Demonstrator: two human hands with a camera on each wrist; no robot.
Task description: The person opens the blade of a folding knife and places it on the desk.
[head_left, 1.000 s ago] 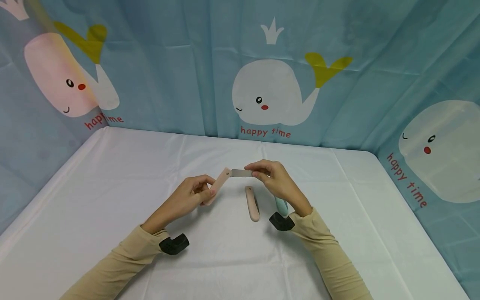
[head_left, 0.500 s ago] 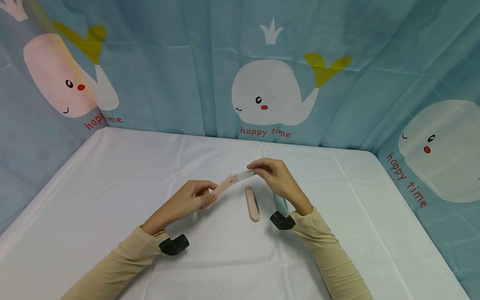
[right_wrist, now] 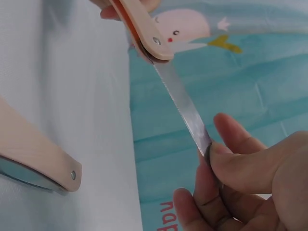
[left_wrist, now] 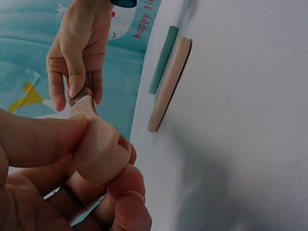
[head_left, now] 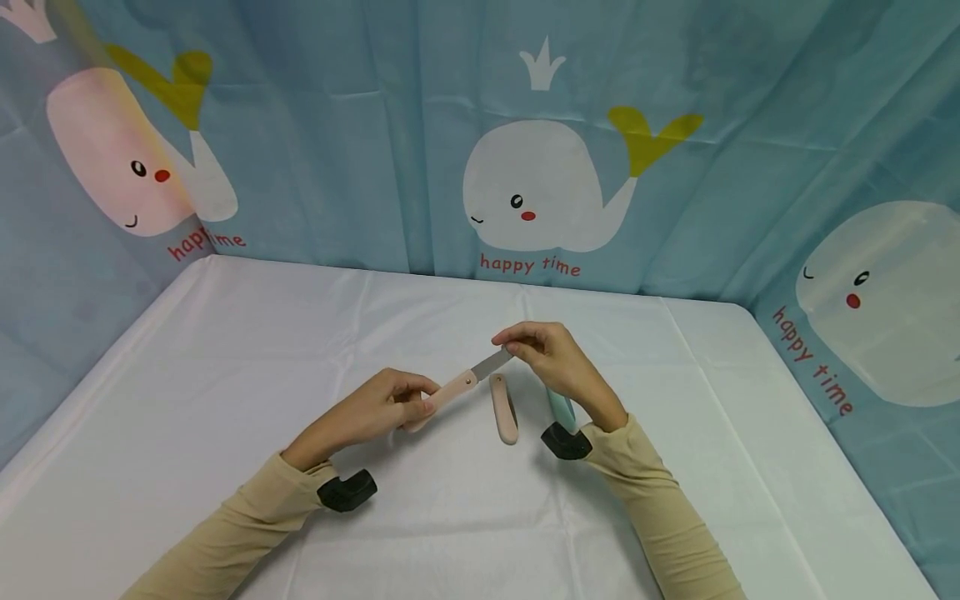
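A folding knife with a pale pink handle (head_left: 453, 387) is held above the table between both hands. Its steel blade (head_left: 491, 364) is swung out almost in line with the handle. My left hand (head_left: 378, 408) grips the handle's rear end, thumb on top and fingers curled beneath, as the left wrist view shows. At the other end my right hand (head_left: 551, 354) pinches the blade's tip between thumb and fingers. In the right wrist view, fine teeth run along the blade's edge (right_wrist: 185, 103), and a rivet shows at the pivot.
A second pink folding knife (head_left: 504, 412) lies folded on the white table (head_left: 420, 533), below the held one. Right of it lies a green one (head_left: 561, 408), partly hidden by the right wrist. A blue curtain (head_left: 360, 167) with whale prints hangs behind the table.
The blade has turned from a clear bend to nearly straight with the handle. My left hand has lowered slightly, while the right stays at the tip in about the same place.
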